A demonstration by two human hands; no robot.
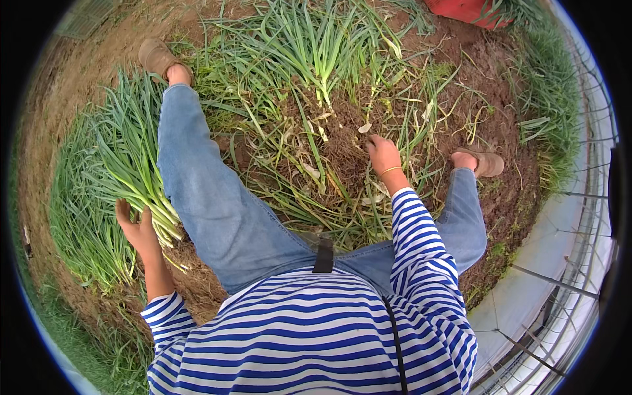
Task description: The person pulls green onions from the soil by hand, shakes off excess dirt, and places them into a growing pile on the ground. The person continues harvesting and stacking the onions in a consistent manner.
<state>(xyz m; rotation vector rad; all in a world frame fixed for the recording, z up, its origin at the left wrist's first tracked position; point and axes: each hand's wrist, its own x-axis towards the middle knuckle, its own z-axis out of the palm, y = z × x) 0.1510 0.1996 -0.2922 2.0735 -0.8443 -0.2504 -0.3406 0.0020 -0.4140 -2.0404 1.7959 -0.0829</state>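
Note:
My left hand point(136, 228) is beside the white stalk ends of a pile of green onions point(143, 182) on the ground at my left, its fingers apart and nothing in them. My right hand point(384, 154) reaches down to the soil between my legs, at the edge of a clump of roots and dirt point(348, 153); its fingertips are partly hidden, so I cannot tell whether they grip anything. Ahead of it a bunch of green onions point(323, 74) spreads its leaves away from me, with pale stalks towards me. Loose leaves and peeled skins point(311, 170) lie around the clump.
A red container point(464, 11) is at the top right, with green leaves at its side. Grass point(553, 113) and a pale plastic sheet with wire or netting point(548, 237) run along the right. A crate-like grid point(86, 19) is at the upper left. My legs straddle the littered soil.

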